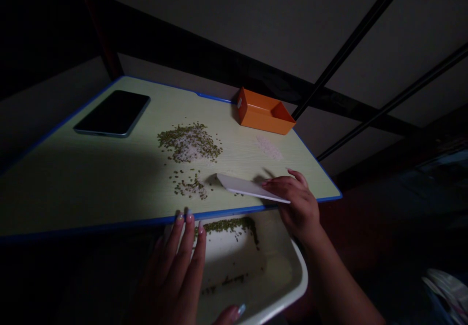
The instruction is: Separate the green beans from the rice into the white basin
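My left hand [179, 271] holds a white tray [288, 276] under the near edge of a pale table [91, 179], fingers over its rim and thumb at its front. Green beans [228, 225] lie along the tray's far side. My right hand [298, 203] pinches a white flat card [244, 187], slanted on the tabletop. To the left of the card's tip sits a small heap of green beans [190, 186]. Farther back lies a larger pile of beans mixed with white grains [189, 142].
A dark phone [113, 113] lies face up at the table's far left. An orange open box [263, 111] stands at the far edge, with a small patch of white grains [269, 147] in front of it. Dark bars run behind the table.
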Available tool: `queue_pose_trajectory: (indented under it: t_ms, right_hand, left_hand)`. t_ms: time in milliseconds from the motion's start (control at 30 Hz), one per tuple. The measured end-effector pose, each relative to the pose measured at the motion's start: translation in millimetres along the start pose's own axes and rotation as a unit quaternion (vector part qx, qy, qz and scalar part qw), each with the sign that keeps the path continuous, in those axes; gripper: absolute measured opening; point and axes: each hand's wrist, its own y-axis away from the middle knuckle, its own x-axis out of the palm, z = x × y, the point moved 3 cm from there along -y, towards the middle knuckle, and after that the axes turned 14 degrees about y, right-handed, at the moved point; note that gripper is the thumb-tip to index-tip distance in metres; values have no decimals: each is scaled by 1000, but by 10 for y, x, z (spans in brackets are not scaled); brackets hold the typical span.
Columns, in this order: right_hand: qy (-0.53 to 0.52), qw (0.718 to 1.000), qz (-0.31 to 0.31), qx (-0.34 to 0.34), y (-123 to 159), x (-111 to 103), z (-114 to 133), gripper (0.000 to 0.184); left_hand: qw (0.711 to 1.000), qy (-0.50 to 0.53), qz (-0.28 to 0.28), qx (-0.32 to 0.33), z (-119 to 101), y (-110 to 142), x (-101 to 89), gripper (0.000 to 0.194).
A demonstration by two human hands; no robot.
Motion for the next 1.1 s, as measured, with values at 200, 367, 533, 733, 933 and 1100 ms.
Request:
queue_pose_trajectory:
  t_ms: [200, 367, 533, 733, 933, 1100]
  right_hand:
    - [35, 999, 16, 16, -46, 31, -1, 32]
    - [97, 995, 6, 36, -77, 56, -53, 29]
    - [164, 983, 15, 79, -90, 113, -224, 24]
    - [222, 966, 2, 129, -145, 176, -410, 20]
    - [217, 966, -19, 139, -155, 202, -453, 18]
    - [99, 980, -80, 156, -84, 77, -392, 15]
  left_hand:
    - [1000, -5, -1, 11, 13, -4, 18, 103]
    - [1000, -13, 1, 21, 14, 0, 17, 103]
    - [1000, -14, -1, 18, 13, 2, 9, 101]
    - [1000, -17, 0, 25, 25, -11, 12, 105]
    - [1000, -17, 4, 23, 7, -12, 11, 103]
    - [999, -25, 4, 21, 1, -7, 2, 101]
